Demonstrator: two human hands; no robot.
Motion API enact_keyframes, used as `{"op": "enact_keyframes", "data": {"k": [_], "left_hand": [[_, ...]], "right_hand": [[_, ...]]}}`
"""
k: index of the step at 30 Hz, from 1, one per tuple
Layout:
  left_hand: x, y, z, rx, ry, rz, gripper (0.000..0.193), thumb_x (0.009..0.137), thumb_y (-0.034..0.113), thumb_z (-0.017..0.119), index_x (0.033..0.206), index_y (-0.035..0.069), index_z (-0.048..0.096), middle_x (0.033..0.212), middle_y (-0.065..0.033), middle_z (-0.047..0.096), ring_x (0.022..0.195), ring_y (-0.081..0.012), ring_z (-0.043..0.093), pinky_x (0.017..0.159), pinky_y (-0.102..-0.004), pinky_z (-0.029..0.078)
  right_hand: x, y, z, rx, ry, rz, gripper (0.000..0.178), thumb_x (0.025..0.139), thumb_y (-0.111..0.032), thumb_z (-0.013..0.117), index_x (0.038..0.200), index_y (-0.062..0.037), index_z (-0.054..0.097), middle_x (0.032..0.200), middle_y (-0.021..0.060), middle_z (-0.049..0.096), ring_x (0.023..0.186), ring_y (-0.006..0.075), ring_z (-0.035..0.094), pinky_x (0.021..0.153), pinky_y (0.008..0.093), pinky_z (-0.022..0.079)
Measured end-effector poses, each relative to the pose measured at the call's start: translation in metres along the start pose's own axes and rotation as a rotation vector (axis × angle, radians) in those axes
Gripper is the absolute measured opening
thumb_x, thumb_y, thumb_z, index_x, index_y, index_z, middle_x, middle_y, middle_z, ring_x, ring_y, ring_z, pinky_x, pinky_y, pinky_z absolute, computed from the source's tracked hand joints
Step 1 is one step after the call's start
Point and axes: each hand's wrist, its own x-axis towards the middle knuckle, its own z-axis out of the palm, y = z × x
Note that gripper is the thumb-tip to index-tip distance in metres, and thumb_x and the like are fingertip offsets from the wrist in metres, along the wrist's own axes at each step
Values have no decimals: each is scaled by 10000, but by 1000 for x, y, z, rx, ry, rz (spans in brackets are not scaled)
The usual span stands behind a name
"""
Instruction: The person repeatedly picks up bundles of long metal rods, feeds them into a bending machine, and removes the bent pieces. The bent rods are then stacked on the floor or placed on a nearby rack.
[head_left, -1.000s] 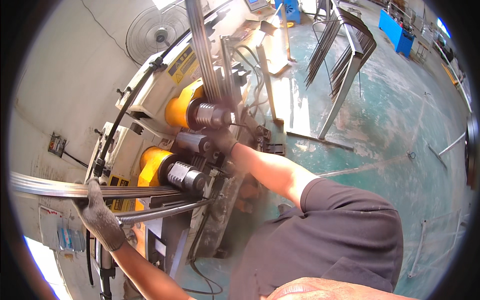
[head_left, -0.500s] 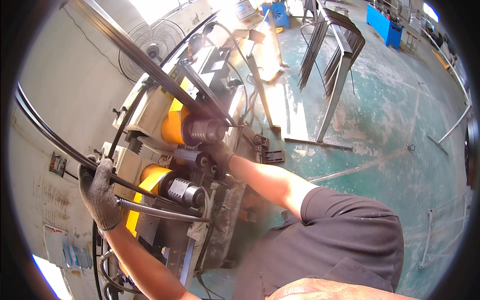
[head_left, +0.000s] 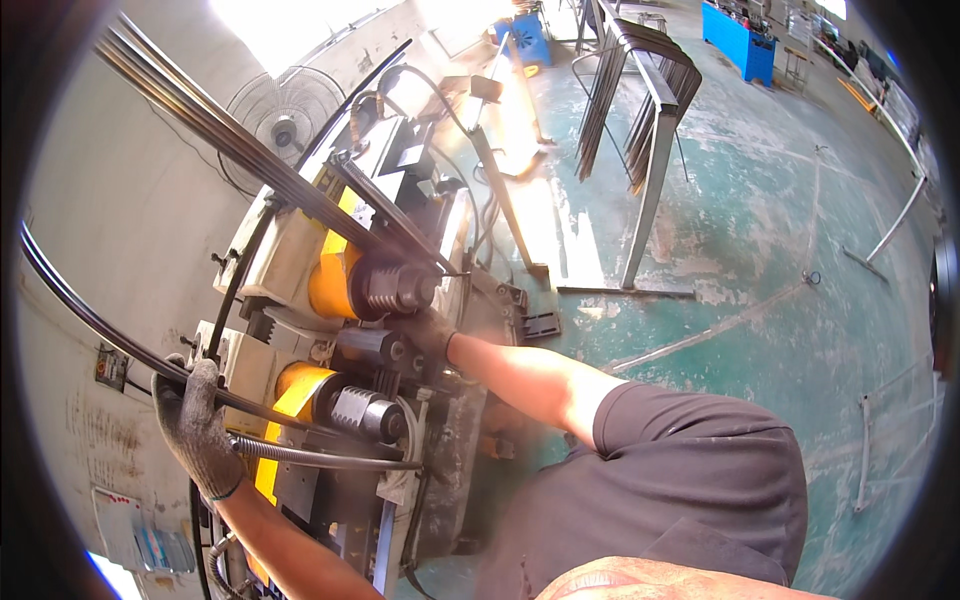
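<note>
Clock read from the centre of my view.

Holders and contents: grey metal rack (head_left: 645, 210) at 1 o'clock, dark bent metal rods (head_left: 598, 110) hung over its top in two sloping rows. White-and-blue flat holder (head_left: 165, 550) on the pale wall between 7 and 8; contents too small to tell. Small grey wall box (head_left: 110, 367) at 9; dark parts at its face, indistinct.

Work in hand: bundle of long dark metal bars (head_left: 100, 335), curving from the rim at 9 past my left grip (head_left: 195, 430) to the black ridged lower roller (head_left: 365, 415) between 7 and 8. Left grip, grey knit glove, fingers curled closed around the bars. Right grip (head_left: 428, 335), dark glove, near the centre, under the black ridged upper roller (head_left: 398, 290); blurred, so I cannot tell how far open it is or what it has hold of. Upper bar bundle (head_left: 270, 160) slants from between 10 and 11 to that roller.

Edges and room: grey ribbed hose (head_left: 320, 457) runs just below the lower bars. Cream metal machine housing (head_left: 270, 270) fills the span between the bundles. Worn teal floor (head_left: 740, 320) extends from the rack's foot out toward 3.
</note>
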Motion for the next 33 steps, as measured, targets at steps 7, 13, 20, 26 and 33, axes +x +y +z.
{"op": "enact_keyframes", "data": {"k": [7, 13, 20, 26, 33], "left_hand": [[5, -6, -6, -2, 3, 44, 324, 936, 69, 757, 1229, 56, 621, 949, 14, 634, 805, -76, 602, 678, -216, 470], [1, -8, 2, -39, 37, 96, 254, 950, 78, 745, 1181, 39, 649, 897, -1, 675, 748, -98, 620, 659, -222, 475], [2, -4, -7, 23, 30, 41, 277, 935, 87, 772, 1181, 70, 645, 901, 8, 660, 749, -82, 611, 631, -215, 460], [-8, 27, 5, 150, 36, -38, 238, 942, 184, 765, 1102, 47, 656, 877, -2, 651, 748, -97, 598, 640, -226, 439], [22, 48, -30, 10, 191, -10, 307, 997, 190, 726, 1244, 8, 737, 1068, -99, 744, 981, -202, 715, 927, -326, 573]], "right_hand": [[3, 10, 4, 41, -10, -15, 394, 892, -253, 803, 1210, -30, 745, 1067, 83, 759, 936, 167, 693, 802, 351, 554], [13, 25, 2, 71, -14, -75, 379, 886, -226, 803, 1209, -35, 747, 1096, 93, 762, 999, 174, 698, 849, 352, 551], [8, 26, 5, -48, -20, -148, 376, 900, -218, 790, 1232, -47, 749, 1143, 103, 767, 1092, 191, 704, 928, 358, 548], [5, 15, 12, 106, 38, 13, 318, 927, -239, 771, 1194, -65, 758, 979, 74, 760, 850, 177, 714, 718, 354, 577], [21, 40, -10, 63, -22, 186, 336, 888, -284, 807, 1104, -28, 786, 976, 89, 789, 862, 170, 725, 760, 361, 576]]}}
